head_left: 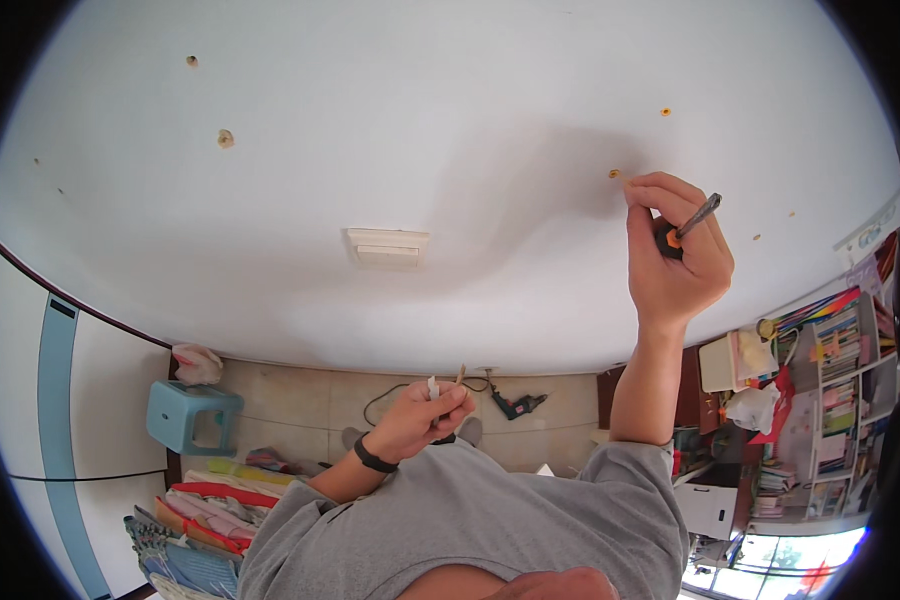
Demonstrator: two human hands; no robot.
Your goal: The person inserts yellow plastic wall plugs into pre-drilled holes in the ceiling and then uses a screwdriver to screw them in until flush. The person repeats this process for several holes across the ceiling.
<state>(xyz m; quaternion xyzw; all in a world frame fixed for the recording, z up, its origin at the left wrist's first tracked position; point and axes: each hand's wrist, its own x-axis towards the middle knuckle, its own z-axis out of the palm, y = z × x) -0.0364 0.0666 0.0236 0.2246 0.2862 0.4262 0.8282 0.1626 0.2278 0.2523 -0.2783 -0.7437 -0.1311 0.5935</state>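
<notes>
My right hand [676,250] is raised to the white wall [490,120], with a screwdriver [692,222] tucked in its palm. The black and orange handle is mostly hidden by the fingers, and the metal shaft points up to the right. Its thumb and forefinger pinch a small pale piece beside a yellow-rimmed hole [614,174]. Another such hole [666,112] lies a little above. Lower down, in front of my body, my left hand [425,418] is closed around a small white piece [433,387] and a thin brown stick [460,374].
A switch plate [388,248] sits mid-wall, and rough holes [226,139] mark the wall's left. A green drill [518,402] with its cord lies on the floor. A blue stool [192,415] and folded clothes [210,510] stand left. Right are bookshelves [838,390].
</notes>
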